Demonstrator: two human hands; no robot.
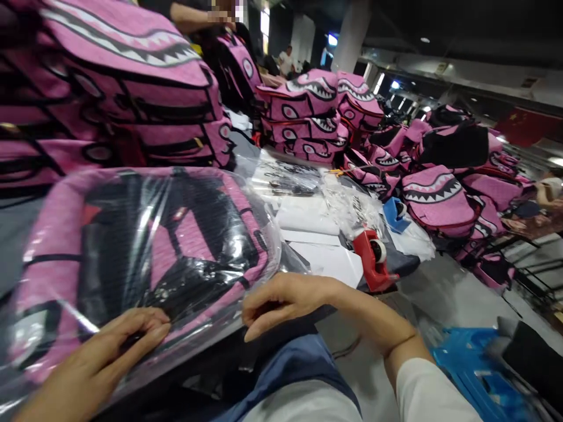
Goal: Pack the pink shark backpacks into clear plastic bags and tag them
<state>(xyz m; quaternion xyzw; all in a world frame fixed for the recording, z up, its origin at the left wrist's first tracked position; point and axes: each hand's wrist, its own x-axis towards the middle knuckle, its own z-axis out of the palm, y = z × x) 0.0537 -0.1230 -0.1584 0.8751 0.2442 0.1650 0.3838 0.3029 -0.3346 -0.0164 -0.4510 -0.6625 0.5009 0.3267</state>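
Note:
A pink and black backpack point(187, 234) lies in front of me, back panel and straps upward, inside a clear plastic bag point(132, 193). My left hand point(114, 346) is at the near left edge of the bag. Its thumb and fingertips are pinched together on the plastic film. At the near right corner, my right hand point(285, 302) has its fingers curled in and its thumb stretched alongside them. Whatever lies between those fingertips is hidden or too thin to make out.
Stacked pink shark-mouth backpacks point(145, 88) rise behind on the left, with more backpacks point(440, 199) on the right. A red tape dispenser point(372, 264), a blue tape dispenser point(396, 215) and white paper sheets point(328, 262) lie on the table. A blue plastic stool point(475, 357) stands lower right. Another person's arm point(191, 17) shows behind.

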